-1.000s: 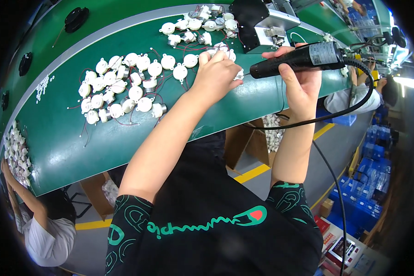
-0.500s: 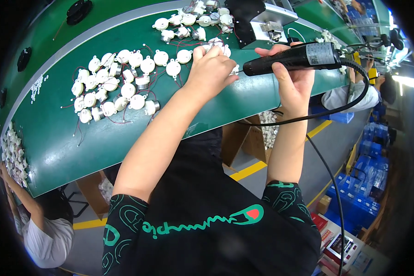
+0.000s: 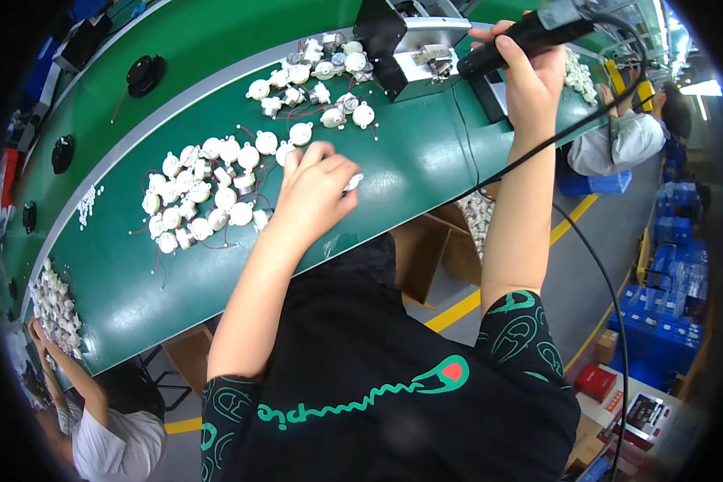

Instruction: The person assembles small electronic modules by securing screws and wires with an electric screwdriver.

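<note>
A black, cylindrical, corded screwdriver [image 3: 538,32] is clasped by the right grip [image 3: 534,84]; a white plastic part [image 3: 353,182], mostly hidden, is pinched in the left grip [image 3: 320,189].

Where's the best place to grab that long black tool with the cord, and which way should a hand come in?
Probably around the barrel of the black tool, between its ends, from the near side, like the right hand. It's long and round, with the nose pointing left and the cord leaving the other end, so gripping between leaves both free.
</note>
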A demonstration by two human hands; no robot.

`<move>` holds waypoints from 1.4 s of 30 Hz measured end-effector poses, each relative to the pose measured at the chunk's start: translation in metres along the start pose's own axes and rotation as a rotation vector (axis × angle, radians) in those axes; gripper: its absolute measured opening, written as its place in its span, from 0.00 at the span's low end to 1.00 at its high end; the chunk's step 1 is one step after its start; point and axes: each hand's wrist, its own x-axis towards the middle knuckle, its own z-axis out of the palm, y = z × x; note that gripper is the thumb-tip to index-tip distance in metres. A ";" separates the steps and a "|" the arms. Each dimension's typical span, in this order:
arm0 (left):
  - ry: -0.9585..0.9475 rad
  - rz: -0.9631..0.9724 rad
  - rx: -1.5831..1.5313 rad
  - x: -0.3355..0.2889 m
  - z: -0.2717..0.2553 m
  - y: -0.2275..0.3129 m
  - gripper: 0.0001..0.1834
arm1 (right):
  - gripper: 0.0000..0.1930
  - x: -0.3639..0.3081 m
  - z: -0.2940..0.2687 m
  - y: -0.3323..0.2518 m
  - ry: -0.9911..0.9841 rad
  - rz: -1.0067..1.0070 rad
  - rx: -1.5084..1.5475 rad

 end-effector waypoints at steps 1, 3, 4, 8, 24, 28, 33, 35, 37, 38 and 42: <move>0.000 0.007 0.008 -0.005 -0.005 -0.002 0.16 | 0.16 0.008 -0.006 0.010 -0.014 -0.035 -0.014; -0.003 -0.048 0.112 -0.010 -0.013 -0.005 0.19 | 0.14 0.014 -0.011 0.021 0.015 -0.029 -0.032; -0.004 -0.050 0.117 -0.008 -0.016 -0.005 0.19 | 0.12 0.017 -0.011 0.025 0.039 -0.015 -0.053; 0.131 -0.081 0.070 0.019 -0.015 -0.002 0.22 | 0.12 0.025 -0.008 0.040 0.038 -0.073 0.086; 0.064 0.035 -0.143 0.051 0.024 -0.015 0.16 | 0.30 -0.061 0.055 0.002 -0.164 0.128 0.193; 0.146 0.046 -0.184 0.040 0.025 -0.017 0.18 | 0.24 -0.078 0.080 -0.004 -0.198 0.157 0.247; 0.042 0.010 -0.188 0.035 0.023 -0.023 0.15 | 0.21 -0.085 0.089 0.008 -0.194 0.166 0.319; 0.066 0.015 -0.178 0.035 0.025 -0.023 0.13 | 0.21 -0.084 0.091 0.011 -0.193 0.165 0.292; 0.015 0.004 -0.157 0.035 0.022 -0.023 0.17 | 0.21 -0.083 0.093 0.014 -0.177 0.137 0.292; 0.018 -0.002 -0.160 0.036 0.023 -0.022 0.17 | 0.21 -0.083 0.093 0.014 -0.183 0.142 0.292; 0.023 -0.010 -0.166 0.034 0.024 -0.023 0.17 | 0.21 -0.083 0.096 0.018 -0.188 0.163 0.286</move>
